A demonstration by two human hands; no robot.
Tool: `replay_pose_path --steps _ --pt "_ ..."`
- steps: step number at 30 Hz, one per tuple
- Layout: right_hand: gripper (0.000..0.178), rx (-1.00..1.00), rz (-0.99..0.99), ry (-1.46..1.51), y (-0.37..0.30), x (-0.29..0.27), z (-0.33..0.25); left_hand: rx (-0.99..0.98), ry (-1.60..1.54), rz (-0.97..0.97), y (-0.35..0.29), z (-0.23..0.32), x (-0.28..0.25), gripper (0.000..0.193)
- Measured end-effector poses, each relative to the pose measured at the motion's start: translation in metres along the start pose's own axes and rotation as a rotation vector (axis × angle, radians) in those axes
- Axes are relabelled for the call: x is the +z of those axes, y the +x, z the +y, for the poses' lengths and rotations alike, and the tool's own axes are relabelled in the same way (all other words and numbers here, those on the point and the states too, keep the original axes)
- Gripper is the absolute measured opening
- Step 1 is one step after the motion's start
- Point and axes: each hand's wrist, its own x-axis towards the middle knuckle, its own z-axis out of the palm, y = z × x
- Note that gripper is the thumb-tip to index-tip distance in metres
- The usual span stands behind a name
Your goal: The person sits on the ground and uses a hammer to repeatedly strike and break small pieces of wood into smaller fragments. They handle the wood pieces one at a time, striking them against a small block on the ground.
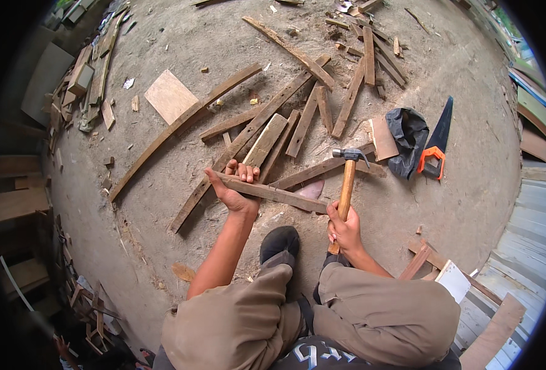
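My left hand [236, 196] is closed around the left end of a short wooden batten [279, 195], its thumb pointing up along the end. The batten lies crosswise above my feet, and its other end reaches my right hand [345, 229]. That hand grips the wooden handle of a claw hammer [347, 185], whose metal head points away from me at the top. Whether the right fingers also touch the batten is hard to see. Just beyond it, several loose battens, one of them a pale thick piece [265, 140], lie on the ground.
A handsaw with an orange handle [432, 159] lies right of a crumpled black plastic bag [407, 139]. A plywood square [170, 97] rests far left beside a long batten [180, 120]. Wood scraps [430, 259] and corrugated metal sheeting [507, 246] are at right. Another person's hand [62, 347] shows lower left.
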Motion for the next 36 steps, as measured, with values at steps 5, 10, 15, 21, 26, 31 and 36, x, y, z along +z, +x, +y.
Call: replay_pose_path --steps 5,10,15,21,26,31,36 --pt "0.034 -0.091 0.054 -0.03 0.003 0.003 0.011 -0.218 0.284 0.091 -0.022 -0.021 -0.009 0.098" --pt "0.038 -0.095 -0.086 -0.351 0.019 -0.012 0.011 -0.233 0.446 0.09 -0.043 -0.025 -0.032 0.06" --pt "0.043 -0.476 -0.256 -1.097 0.084 -0.035 -0.021 -0.126 0.524 0.125 -0.03 0.026 -0.047 0.06" --pt "0.041 -0.888 -0.559 -1.439 0.132 -0.007 -0.051 -0.216 0.548 0.168 -0.041 0.067 -0.064 0.045" --pt "0.021 -1.045 -0.716 -1.618 0.144 0.0 -0.031 -0.301 0.524 0.187 -0.057 0.073 -0.058 0.043" --pt "0.02 -1.034 -0.773 -1.653 0.153 0.002 -0.036 -0.304 0.527 0.224 -0.064 0.077 -0.075 0.057" --pt "0.018 -1.046 -0.869 -1.614 0.153 -0.001 -0.046 -0.258 0.464 0.237 -0.064 0.081 -0.073 0.064"
